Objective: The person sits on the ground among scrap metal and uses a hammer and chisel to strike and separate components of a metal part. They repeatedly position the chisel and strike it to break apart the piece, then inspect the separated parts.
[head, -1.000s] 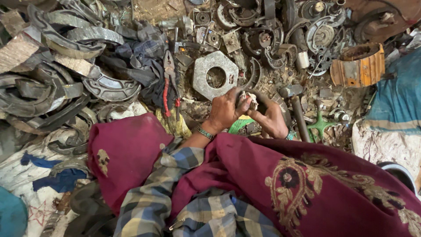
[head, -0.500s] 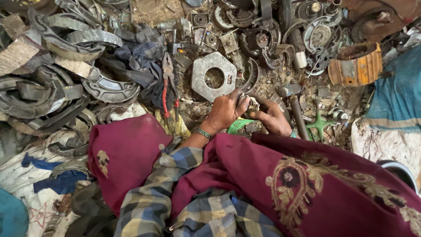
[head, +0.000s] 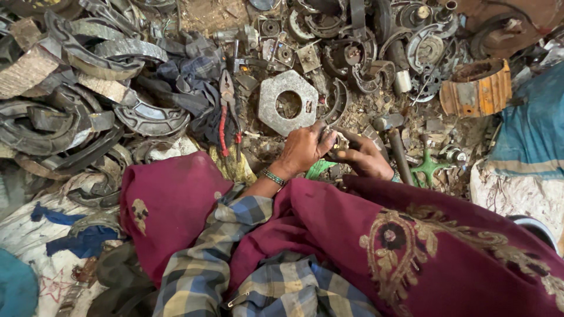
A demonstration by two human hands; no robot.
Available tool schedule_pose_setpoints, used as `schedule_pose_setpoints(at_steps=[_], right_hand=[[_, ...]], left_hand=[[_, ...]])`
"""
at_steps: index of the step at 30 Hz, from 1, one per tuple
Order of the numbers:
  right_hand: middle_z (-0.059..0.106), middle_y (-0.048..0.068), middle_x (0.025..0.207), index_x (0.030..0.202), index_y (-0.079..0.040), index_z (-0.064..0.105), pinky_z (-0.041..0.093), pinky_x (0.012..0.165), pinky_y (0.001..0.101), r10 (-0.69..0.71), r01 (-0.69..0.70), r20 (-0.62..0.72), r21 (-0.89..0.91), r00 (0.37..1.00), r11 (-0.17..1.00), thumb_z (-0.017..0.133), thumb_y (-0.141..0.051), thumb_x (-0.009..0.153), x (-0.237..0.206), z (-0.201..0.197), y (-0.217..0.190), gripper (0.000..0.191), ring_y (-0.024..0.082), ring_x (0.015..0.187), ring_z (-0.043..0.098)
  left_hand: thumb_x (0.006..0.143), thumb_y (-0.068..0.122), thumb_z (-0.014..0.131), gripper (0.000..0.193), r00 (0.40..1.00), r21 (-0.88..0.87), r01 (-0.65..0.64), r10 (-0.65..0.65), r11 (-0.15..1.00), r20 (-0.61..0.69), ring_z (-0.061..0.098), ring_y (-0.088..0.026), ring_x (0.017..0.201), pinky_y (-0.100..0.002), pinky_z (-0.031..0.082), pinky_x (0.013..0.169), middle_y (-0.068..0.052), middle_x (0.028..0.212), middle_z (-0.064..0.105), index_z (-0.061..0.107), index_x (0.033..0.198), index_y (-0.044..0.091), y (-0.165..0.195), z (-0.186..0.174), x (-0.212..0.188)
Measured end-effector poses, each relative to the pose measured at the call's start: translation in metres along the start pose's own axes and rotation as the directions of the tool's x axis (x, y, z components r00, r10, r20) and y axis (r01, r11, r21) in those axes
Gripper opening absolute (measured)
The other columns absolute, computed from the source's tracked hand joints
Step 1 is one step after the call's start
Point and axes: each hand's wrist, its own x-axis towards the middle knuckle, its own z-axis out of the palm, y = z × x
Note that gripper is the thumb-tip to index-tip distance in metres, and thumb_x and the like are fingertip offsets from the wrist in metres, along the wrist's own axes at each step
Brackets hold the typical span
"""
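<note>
Both of your hands meet over the scrap-strewn ground, just below the grey hexagonal plate [head: 288,103] with the round hole. Your left hand [head: 305,149], a beaded bracelet [head: 273,176] at its wrist, is curled over a small metal part [head: 338,141] — the fingers closed round it, as far as the view lets you tell, since the part is mostly hidden between the two hands. Your right hand [head: 364,158] is also curled and touches the same part from the other side. Red-handled pliers [head: 226,111] lie well to the left of the hands, beside a dark checked cloth [head: 191,88]. A green cross-shaped piece [head: 429,169] lies just right of your right hand, and a rusty orange drum [head: 477,89] sits farther off — up and to the right. Curved brake shoes [head: 88,64] pile up on the far left.
</note>
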Motion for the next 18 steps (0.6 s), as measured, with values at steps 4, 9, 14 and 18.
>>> schedule_pose_setpoints(at_steps=[4, 9, 14, 18], right_hand=[[0.071, 0.022, 0.125, 0.159, 0.000, 0.039, 0.054, 0.080, 0.0467, 0.016, -0.109, -0.204, -0.457, 0.979, 0.883, 0.067, -0.010, 0.087, 0.016, -0.004, 0.027, 0.079, 0.039, 0.092, 0.068], [0.068, 0.021, 0.123, 0.142, 0.006, 0.049, 0.057, 0.095, 0.0380, -0.361, 0.239, -0.075, -0.623, 0.929, 0.745, 0.072, -0.014, 0.087, 0.029, 0.003, 0.047, 0.063, 0.023, 0.111, 0.068], [0.070, 0.016, 0.112, 0.138, 0.003, 0.049, 0.059, 0.078, 0.0398, -0.050, -0.101, -0.324, -0.432, 0.945, 0.896, 0.077, -0.017, 0.075, 0.027, 0.007, 0.040, 0.072, 0.025, 0.089, 0.070], [0.071, 0.015, 0.114, 0.132, 0.006, 0.057, 0.058, 0.089, 0.0331, -0.236, 0.044, -0.320, -0.508, 0.917, 0.860, 0.085, -0.017, 0.073, 0.024, 0.009, 0.039, 0.069, 0.019, 0.101, 0.069]], left_hand=[[0.102, 0.051, 0.053, 0.055, 0.996, 0.031, -0.026, 0.028, 0.999, -0.079, 0.067, -0.041, 0.063, -0.051, 0.051, 0.056, -0.022, 0.074, 0.068, 0.061, 0.110, -0.002, 0.005, 0.001, -0.001], [0.097, 0.063, 0.053, 0.066, 0.999, 0.057, 0.016, -0.014, 0.998, -0.037, 0.068, -0.038, 0.061, -0.050, 0.053, 0.057, -0.020, 0.068, 0.067, 0.061, 0.102, -0.002, 0.012, 0.002, -0.004], [0.103, 0.061, 0.046, 0.063, 0.994, 0.003, 0.107, -0.107, 0.994, -0.021, 0.067, -0.036, 0.058, -0.048, 0.052, 0.057, -0.017, 0.061, 0.064, 0.063, 0.091, 0.001, 0.008, -0.001, 0.002], [0.105, 0.053, 0.044, 0.056, 0.991, -0.105, 0.109, -0.117, 0.988, -0.067, 0.069, -0.036, 0.058, -0.047, 0.051, 0.055, -0.017, 0.062, 0.066, 0.066, 0.100, 0.002, 0.006, 0.004, 0.002]])
